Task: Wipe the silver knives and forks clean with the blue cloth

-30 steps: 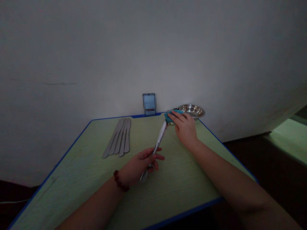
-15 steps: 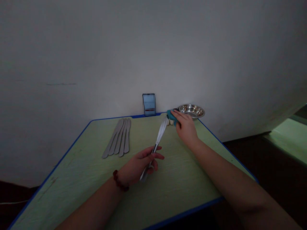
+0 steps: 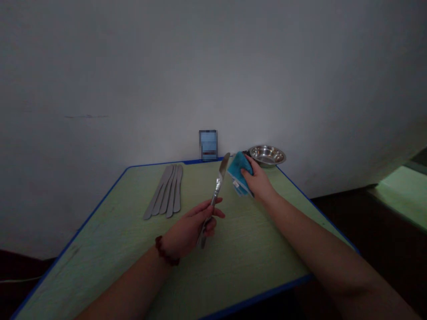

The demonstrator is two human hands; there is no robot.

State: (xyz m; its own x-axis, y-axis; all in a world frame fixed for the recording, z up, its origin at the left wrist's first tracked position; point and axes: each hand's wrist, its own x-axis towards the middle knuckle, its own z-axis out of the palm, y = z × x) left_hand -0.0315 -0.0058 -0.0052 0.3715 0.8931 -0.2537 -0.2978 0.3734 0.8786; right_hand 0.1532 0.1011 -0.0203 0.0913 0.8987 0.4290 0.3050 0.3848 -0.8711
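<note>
My left hand [image 3: 195, 224] is closed round the handle of a metal table knife [image 3: 217, 183], whose blade points up and away from me. To the right of the blade, my right hand [image 3: 258, 182] grips a teal sponge [image 3: 239, 171]. The sponge is apart from the blade, its flat face turned toward me. A bead bracelet [image 3: 163, 251] circles my left wrist. Both hands hover over the green table [image 3: 113, 249].
Several more table knives [image 3: 167, 193] lie side by side on the far left part of the table. A steel bowl [image 3: 267, 154] sits at the far right corner. A small blurred blue box [image 3: 208, 145] leans against the white wall. Dark floor lies beyond the table's right edge.
The sponge slid off the tip of the blade and my right hand drew it back toward me. My left hand tilted the knife more upright.
</note>
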